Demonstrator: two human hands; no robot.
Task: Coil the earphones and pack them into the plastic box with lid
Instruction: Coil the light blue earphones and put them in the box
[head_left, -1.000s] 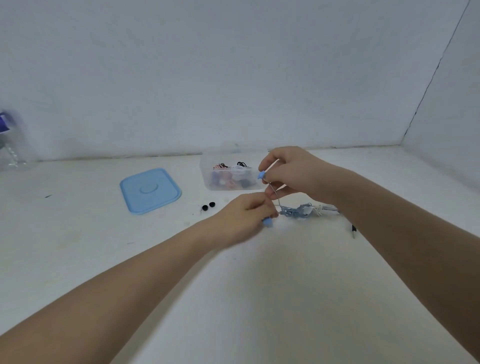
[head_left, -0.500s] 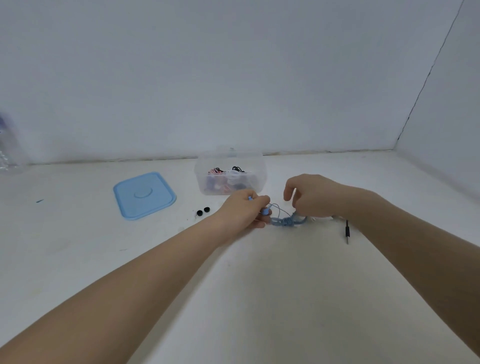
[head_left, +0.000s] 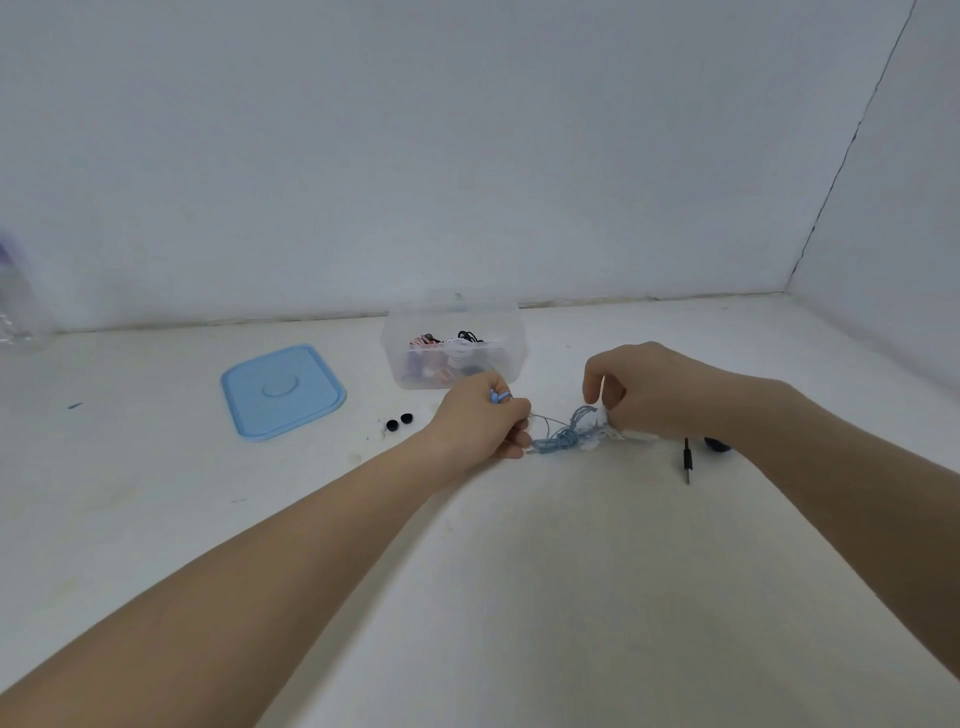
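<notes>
Earphones (head_left: 558, 439) lie bunched between both hands; the left hand (head_left: 480, 423) pinches one end, the right hand (head_left: 641, 387) pinches the other. Pulling apart could knot the thin wire.

The blue earphones (head_left: 558, 439) lay on the white tabletop (head_left: 519, 597) as a loose tangle of thin cable, one end of it leading up to two blue earbuds (head_left: 497, 397). The box (head_left: 453, 345) was clear plastic, open, upright behind the tangle, with other coloured earphones inside. Its blue lid (head_left: 283, 391) lay flat to the left, apart from the box.
</notes>
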